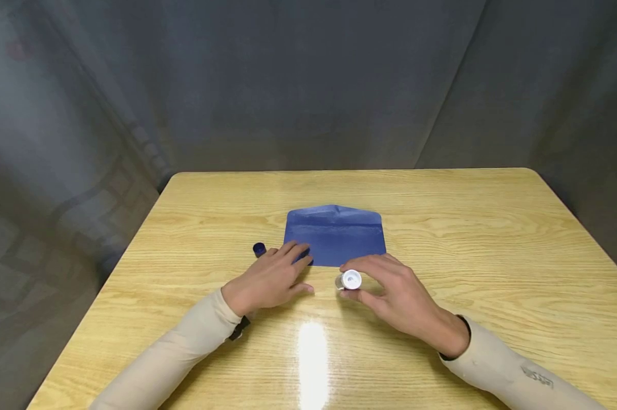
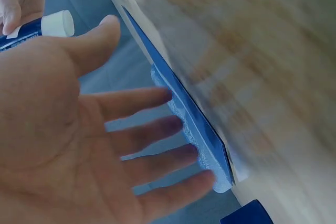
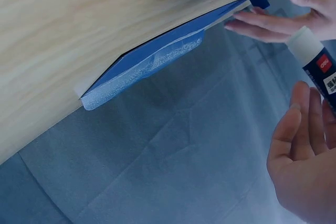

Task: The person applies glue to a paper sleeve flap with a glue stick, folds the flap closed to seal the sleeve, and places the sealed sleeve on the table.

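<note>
Envelope of plain blue paper lies on the pale wood-grain counter, its unfolded flap pointing away from me. Whitish, grainy streaks run along that flap (they show best in the wrist views).

My left hand is spread above the near left corner of the envelope, palm down, fingers long and loose, thumb held out to the side, with nothing in its hold. Whether the fingertips actually touch the paper, I cannot tell. Just beyond those knuckles, to the left of the envelope, sits a short, round, dark blue plastic cap.

My right hand is partly closed, pinching a blue glue stick with a white end between thumb and fingers. I hold it just off the envelope's near edge, the round white end turned up towards my head; a small red square marks its side.

Both forearms wear cream sleeves, and grey cloth hangs behind the counter. A bright glare shines on the wood between my arms.
</note>
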### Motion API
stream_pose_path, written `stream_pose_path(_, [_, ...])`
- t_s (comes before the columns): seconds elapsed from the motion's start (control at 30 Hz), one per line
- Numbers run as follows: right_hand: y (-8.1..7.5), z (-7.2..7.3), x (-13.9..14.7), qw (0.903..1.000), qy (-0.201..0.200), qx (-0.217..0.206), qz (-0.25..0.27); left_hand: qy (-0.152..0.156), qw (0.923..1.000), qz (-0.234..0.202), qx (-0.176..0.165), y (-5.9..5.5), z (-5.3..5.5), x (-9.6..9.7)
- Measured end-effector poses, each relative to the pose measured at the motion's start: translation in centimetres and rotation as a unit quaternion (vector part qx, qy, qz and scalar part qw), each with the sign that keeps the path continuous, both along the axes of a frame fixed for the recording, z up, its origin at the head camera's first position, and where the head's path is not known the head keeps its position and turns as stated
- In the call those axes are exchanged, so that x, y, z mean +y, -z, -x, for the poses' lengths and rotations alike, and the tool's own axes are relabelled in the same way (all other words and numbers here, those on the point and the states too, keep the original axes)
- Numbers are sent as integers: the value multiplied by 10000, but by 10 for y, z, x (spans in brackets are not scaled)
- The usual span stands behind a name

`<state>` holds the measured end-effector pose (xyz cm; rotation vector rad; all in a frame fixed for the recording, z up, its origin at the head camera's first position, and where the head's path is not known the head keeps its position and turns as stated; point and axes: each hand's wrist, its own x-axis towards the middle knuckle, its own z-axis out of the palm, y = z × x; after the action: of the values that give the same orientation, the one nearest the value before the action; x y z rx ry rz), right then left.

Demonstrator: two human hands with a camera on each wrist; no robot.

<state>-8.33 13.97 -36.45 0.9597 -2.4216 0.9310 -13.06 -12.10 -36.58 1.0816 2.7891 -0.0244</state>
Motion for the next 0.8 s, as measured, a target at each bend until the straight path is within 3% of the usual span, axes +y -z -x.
stream_pose_path(0.17, [-2,1,0,10000,11,-37,-20,-130,9981,416,-429,1,-1,0])
stream_pose_path(0.47, [-13,12,-9,9973,411,-569,-229,309,9984,416,-205,3,-17,1])
stream_pose_path(0.67, [-24,44,-35,9871,325,-1507,-438,599,9976,288,199,7,-21,-3])
stream_pose_path(0.8, [-24,71,-56,9809,303,-1866,-461,639,9976,163,226,5,-21,-3])
